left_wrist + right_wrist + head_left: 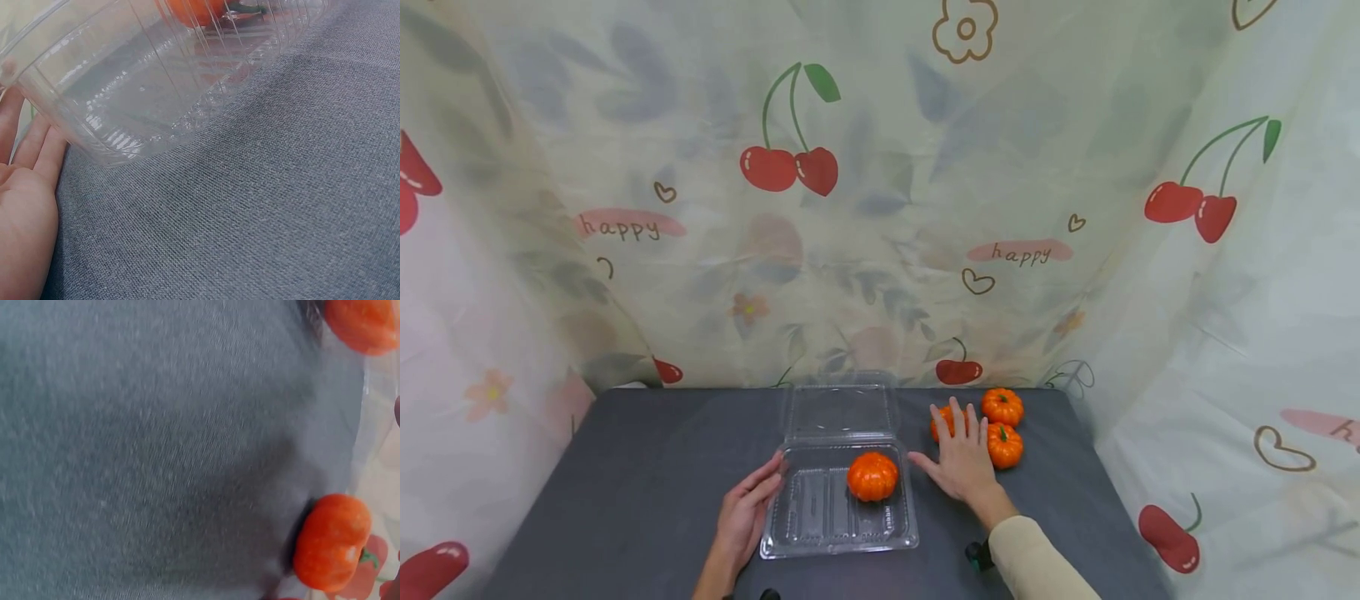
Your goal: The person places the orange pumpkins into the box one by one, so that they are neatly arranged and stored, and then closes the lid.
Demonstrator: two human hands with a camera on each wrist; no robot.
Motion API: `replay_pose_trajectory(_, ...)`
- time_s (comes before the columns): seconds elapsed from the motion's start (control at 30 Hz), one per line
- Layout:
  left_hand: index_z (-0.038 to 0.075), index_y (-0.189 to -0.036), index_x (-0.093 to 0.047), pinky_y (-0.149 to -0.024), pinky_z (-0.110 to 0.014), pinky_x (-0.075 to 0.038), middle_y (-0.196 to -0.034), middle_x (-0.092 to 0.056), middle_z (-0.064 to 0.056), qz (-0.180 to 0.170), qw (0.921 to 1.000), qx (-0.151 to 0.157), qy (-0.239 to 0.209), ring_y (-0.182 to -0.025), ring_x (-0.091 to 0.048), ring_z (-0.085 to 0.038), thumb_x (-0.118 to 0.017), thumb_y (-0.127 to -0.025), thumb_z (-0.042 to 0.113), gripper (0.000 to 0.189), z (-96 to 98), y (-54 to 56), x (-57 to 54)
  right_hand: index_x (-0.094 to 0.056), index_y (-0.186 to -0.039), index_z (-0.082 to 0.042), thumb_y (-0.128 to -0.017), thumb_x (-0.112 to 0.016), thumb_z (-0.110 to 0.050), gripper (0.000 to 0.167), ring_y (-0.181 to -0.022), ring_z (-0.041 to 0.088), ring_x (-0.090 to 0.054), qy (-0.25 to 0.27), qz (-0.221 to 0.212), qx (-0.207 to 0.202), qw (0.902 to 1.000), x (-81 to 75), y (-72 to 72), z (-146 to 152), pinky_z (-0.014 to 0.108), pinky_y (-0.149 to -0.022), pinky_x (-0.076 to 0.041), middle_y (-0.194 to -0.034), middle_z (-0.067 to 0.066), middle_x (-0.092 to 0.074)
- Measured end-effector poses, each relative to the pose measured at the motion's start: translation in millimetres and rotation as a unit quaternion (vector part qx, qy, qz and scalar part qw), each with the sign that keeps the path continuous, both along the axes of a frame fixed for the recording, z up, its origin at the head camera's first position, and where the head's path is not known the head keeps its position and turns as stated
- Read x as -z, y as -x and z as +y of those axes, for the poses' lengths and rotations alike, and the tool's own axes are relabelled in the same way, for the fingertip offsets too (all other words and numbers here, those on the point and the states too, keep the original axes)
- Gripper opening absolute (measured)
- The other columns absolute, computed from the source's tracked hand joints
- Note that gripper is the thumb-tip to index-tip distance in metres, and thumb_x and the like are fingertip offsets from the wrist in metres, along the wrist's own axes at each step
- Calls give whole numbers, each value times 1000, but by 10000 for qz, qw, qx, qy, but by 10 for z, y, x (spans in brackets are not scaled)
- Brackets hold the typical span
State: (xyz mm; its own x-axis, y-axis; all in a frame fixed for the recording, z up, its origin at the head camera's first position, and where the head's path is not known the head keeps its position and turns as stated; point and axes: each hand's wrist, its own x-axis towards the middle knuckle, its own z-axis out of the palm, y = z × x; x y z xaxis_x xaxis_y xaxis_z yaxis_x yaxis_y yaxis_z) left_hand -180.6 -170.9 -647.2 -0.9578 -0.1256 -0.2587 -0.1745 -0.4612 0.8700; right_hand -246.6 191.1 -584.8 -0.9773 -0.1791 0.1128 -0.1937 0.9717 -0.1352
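A clear plastic clamshell box (pixel 805 546) lies on the table with its lid (pixel 841 408) folded back. One small orange pumpkin (pixel 872 477) sits in its right half; the left wrist view shows part of that pumpkin (pixel 194 9) through the clear wall. My left hand (pixel 743 512) touches the box's left side with extended fingers (pixel 40 147). Over the pumpkins right of the box, my right hand (pixel 962 458) is spread and holds nothing. It partly covers one pumpkin (pixel 943 423); whether it touches it, I cannot tell. In the right wrist view a pumpkin (pixel 331 544) lies apart from the box.
Two more pumpkins, one at the back (pixel 1002 407) and one in front of it (pixel 1004 446), lie right of my right hand. A dark grey cloth (pixel 647 483) covers the table. Behind and at both sides hangs a printed curtain (pixel 880 250).
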Motion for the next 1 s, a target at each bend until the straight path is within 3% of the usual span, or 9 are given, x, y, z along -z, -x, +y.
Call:
replay_pose_trajectory(0.23, -3, -145, -51, -102, -20, -54, -125, -73, 14, 69, 10000, 38, -28, -120, -66, -2, -70, -94, 8, 56, -10, -7, -6, -27, -162, -20, -84, -63, -75, 101, -153, 50, -19, -76, -1, 52, 10000, -50, 100, 130, 72, -124, -13, -168, 21, -20)
replay_pose_trajectory(0.57, -4, -145, -49, -102, -20, -54, -123, -73, 15, 70, 9999, 19, -84, -120, -67, -3, -67, -95, 5, 54, -6, -17, -11, -34, -158, -15, -80, -76, -65, 102, -149, 52, -28, -197, -30, 92, 9998, -105, 196, 253, 74, -121, -18, -158, 26, -36)
replay_pose_trajectory(0.8, -3, -146, -49, -103, -21, -53, -122, -74, 15, 84, 9999, 37, -75, -119, -67, -2, -68, -95, 6, 55, -6, -12, -21, -32, -158, -13, -82, -75, -63, 101, -150, 49, -28, -404, -215, 18, 9989, -24, 281, 311, 75, -122, -13, -150, 22, -49)
replay_pose_trajectory(1.0, -4, -145, -49, -103, -21, -54, -121, -74, 15, 91, 9998, 45, -162, -117, -68, -2, -70, -93, 7, 57, -12, -21, -8, -41, -154, -12, -82, -80, -55, 93, -149, 46, -32, -368, -170, -101, 9991, 6, 309, 295, 74, -122, -13, -147, 19, -53)
